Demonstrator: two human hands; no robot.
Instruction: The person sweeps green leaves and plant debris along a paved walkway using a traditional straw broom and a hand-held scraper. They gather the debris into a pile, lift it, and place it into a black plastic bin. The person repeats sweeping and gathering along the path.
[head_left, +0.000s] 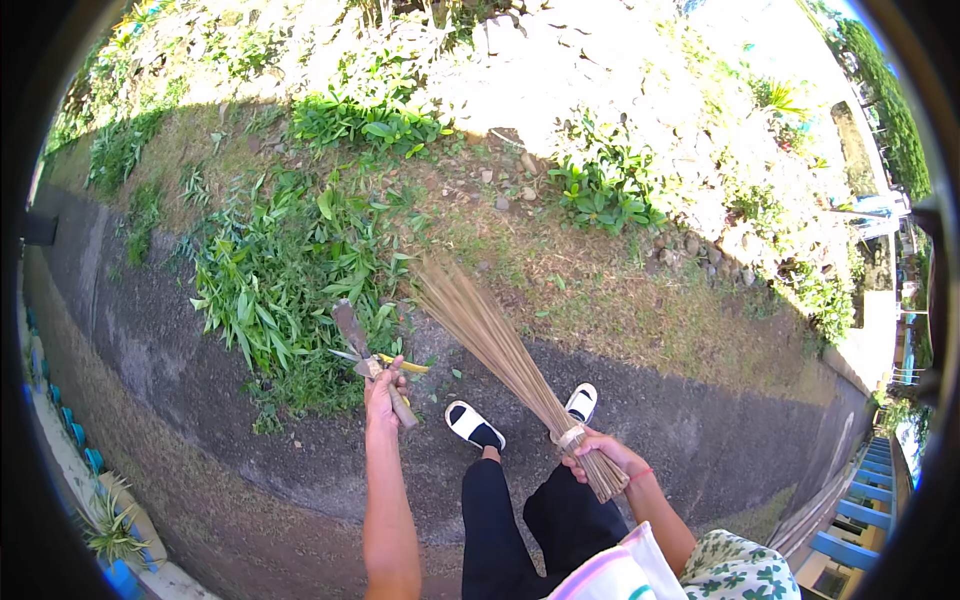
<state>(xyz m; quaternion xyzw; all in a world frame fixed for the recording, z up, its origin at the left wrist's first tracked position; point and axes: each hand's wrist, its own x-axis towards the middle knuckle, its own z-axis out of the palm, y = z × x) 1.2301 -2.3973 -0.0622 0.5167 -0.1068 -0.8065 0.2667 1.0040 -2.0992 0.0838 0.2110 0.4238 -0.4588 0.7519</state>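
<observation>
My left hand (384, 396) is closed around a short wooden-handled tool with a worn, flat metal blade (350, 327) pointing away from me. Crosswise in the same grip are shears with yellow handles (409, 365). In my right hand (606, 454) is a broom of bundled thin sticks (499, 345), gripped just below its pale binding. Its spread tips reach forward to the left, over the edge of the grass. A heap of leafy cut plants (285, 277) lies on the ground beyond my left hand.
My feet, in white open-toed slippers (474, 425), stand on dark pavement (315, 472). Ahead, patchy grass (600, 307) rises to a sunlit stony bank with low shrubs (607, 187). Loose stones (709, 251) lie along its foot. A potted spiky plant (116, 529) stands at lower left.
</observation>
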